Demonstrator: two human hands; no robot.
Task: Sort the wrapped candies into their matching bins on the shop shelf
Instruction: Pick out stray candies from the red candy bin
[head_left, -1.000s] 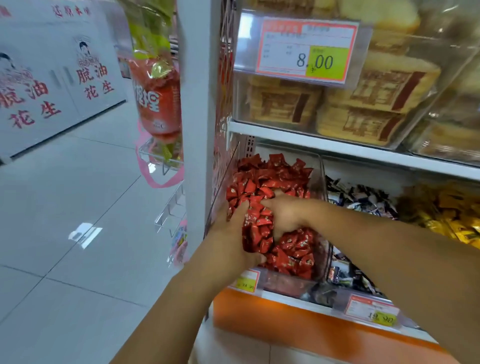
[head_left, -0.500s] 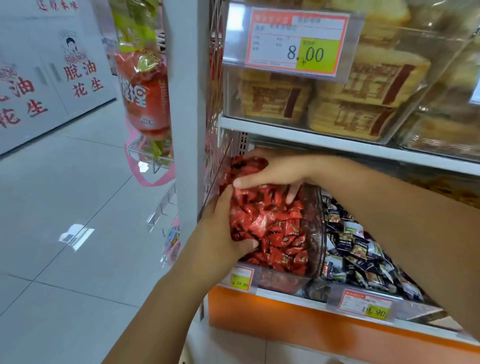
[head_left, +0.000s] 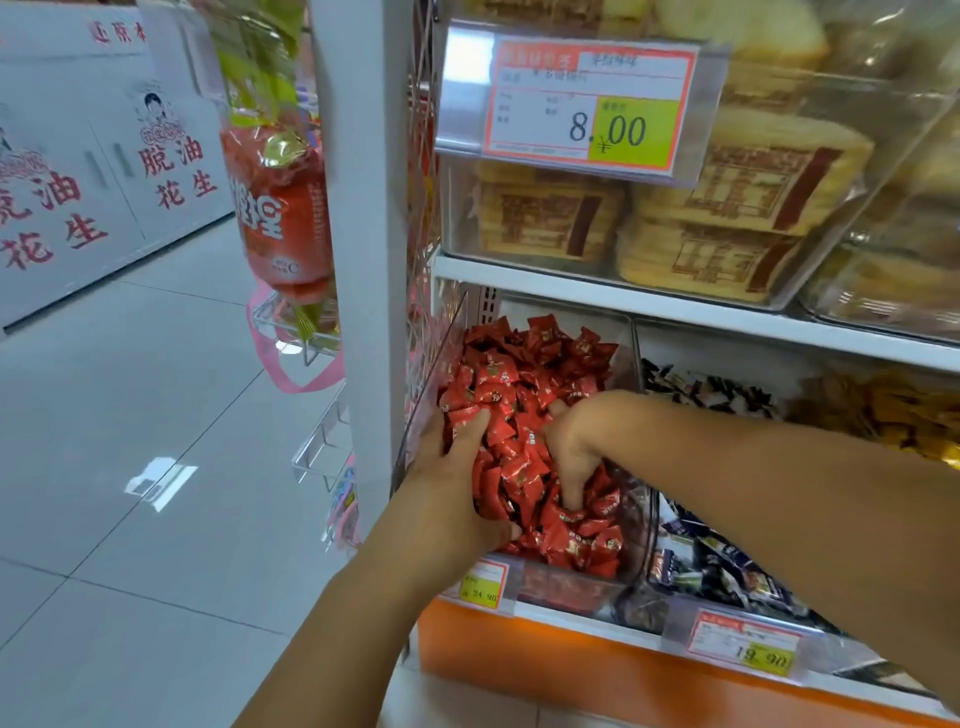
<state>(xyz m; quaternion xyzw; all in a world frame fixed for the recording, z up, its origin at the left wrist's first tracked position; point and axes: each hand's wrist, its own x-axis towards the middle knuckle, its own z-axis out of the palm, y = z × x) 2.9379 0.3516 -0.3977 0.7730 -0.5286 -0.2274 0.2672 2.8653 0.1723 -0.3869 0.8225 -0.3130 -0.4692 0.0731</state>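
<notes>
A clear plastic bin (head_left: 641, 551) on the lower shelf is heaped with red wrapped candies (head_left: 519, 384). My left hand (head_left: 457, 467) lies spread on the left side of the heap, its fingers apart and its thumb pressed into the candies at the front. My right hand (head_left: 576, 447) reaches in from the right with its fingers dug down into the pile; the fingertips are buried, so what they hold is hidden. The bin to the right holds dark wrapped candies (head_left: 722, 566), and further right are yellow wrapped candies (head_left: 883, 410).
The shelf above (head_left: 571, 291) carries clear boxes of tan packaged cakes (head_left: 550, 218) and an 8.00 price tag (head_left: 592, 104). A white upright post (head_left: 363, 260) stands left of the bin, with a red hanging snack bag (head_left: 280, 208) beyond it. Open tiled floor (head_left: 130, 441) lies left.
My right hand has come down from the top back of the heap and pushed its fingers into the middle of the red candies. My left hand stays against the left side.
</notes>
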